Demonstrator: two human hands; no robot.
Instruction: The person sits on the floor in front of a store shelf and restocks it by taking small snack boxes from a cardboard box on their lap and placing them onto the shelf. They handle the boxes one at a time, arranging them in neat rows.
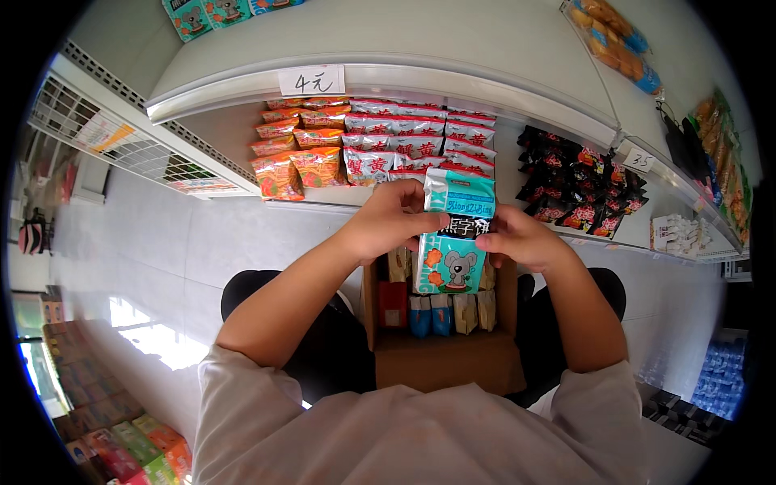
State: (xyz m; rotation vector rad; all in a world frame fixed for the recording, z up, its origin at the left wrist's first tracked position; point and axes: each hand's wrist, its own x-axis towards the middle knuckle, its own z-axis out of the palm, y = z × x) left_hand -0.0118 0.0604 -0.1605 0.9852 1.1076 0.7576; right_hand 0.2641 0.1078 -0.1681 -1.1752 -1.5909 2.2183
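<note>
A teal biscuit packet [459, 260] with a cartoon koala is held upright between both hands, its printed face towards me. My left hand [397, 221] grips its left side, thumb across the front; my right hand [515, 237] grips the right side, thumb on the front. Below the packet, an open cardboard box [445, 364] stands between my knees. Inside it are blue packets [431, 315], beige packets [465, 314] and a red packet [392, 303]; the held packet hides part of the box's contents.
Ahead, a lower shelf holds orange snack bags [318, 167], silver-and-red bags [417, 147] and black bags [582, 182]. Above it runs an upper shelf edge [461, 76] with price cards. Teal packets [221, 13] stand at its back left, bread bags [618, 45] at the right. A wire rack [145, 142] is at left.
</note>
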